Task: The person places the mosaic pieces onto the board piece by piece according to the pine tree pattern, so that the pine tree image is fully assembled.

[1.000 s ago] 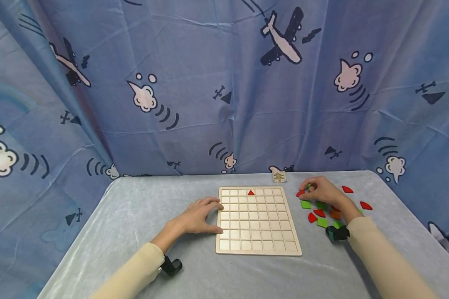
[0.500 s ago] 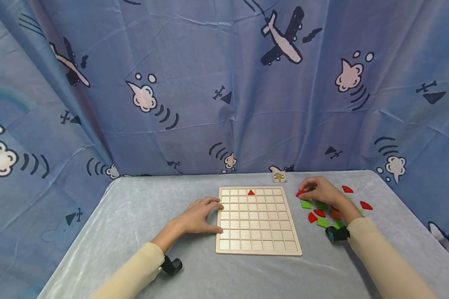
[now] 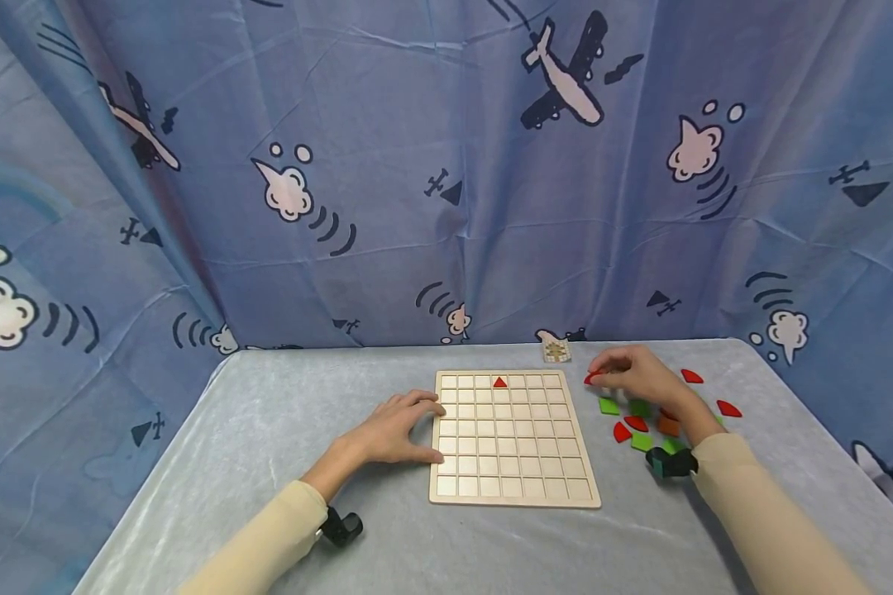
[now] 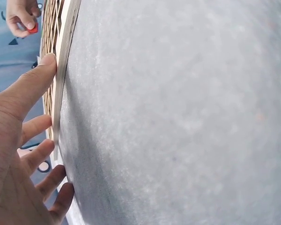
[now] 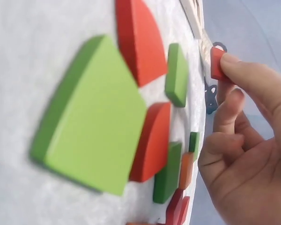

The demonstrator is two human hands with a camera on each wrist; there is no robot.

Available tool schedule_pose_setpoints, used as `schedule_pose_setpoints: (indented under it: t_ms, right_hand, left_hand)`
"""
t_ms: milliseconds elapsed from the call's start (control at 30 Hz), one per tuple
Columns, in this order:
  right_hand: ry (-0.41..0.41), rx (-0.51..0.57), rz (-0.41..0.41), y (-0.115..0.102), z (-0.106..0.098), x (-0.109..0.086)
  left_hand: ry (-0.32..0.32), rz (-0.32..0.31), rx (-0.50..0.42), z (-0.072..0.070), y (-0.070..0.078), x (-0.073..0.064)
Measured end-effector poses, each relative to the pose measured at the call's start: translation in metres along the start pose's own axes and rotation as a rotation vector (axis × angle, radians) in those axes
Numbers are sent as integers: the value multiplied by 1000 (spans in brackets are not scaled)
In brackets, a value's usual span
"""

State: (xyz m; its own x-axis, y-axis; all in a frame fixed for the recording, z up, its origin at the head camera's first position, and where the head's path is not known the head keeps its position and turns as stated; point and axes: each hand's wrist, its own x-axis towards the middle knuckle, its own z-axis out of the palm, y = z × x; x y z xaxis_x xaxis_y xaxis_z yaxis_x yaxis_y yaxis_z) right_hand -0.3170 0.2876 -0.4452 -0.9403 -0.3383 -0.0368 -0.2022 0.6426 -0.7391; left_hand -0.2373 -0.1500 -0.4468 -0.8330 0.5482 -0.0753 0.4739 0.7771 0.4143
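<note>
A square wooden grid board [image 3: 513, 502] lies on the table, with a red triangle tile [image 3: 499, 383] in its top row. At the board's left edge rests my left hand [image 3: 390, 431], its thumb and fingertips touching the rim and its fingers spread and loosely bent. Off the board's upper right corner, my right hand [image 3: 635, 377] pinches a small red tile [image 5: 217, 64] between thumb and fingertips. The fingers cover much of this tile, so its full shape is hidden. Below that hand lie green tiles [image 3: 642, 441] and red rounded tiles [image 3: 622, 432].
An orange tile [image 3: 668, 426] sits among the scattered pieces, and more red tiles [image 3: 728, 409] lie farther right. A small patterned card [image 3: 556, 353] is at the table's back edge. Blue printed curtain [image 3: 387, 207] hangs behind the grey-covered table [image 3: 305, 463].
My right hand has shifted slightly left and up with the red tile. A bit of green seen at its fingers a second ago no longer shows. The left hand stays at the board's edge.
</note>
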Motion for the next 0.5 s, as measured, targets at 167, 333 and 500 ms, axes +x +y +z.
schedule_pose_setpoints:
  t_ms: [167,333,500]
  right_hand:
    - [14,13,-5,-8,2,-2]
    - [8,58,-43,-15,8,-4]
    - [-30,149,-54,-24,12,-7]
  left_hand:
    - [2,1,2,0,-1,1]
    - [2,0,-2,1,-1,0]
    - [5,3,-2,3,-1,0]
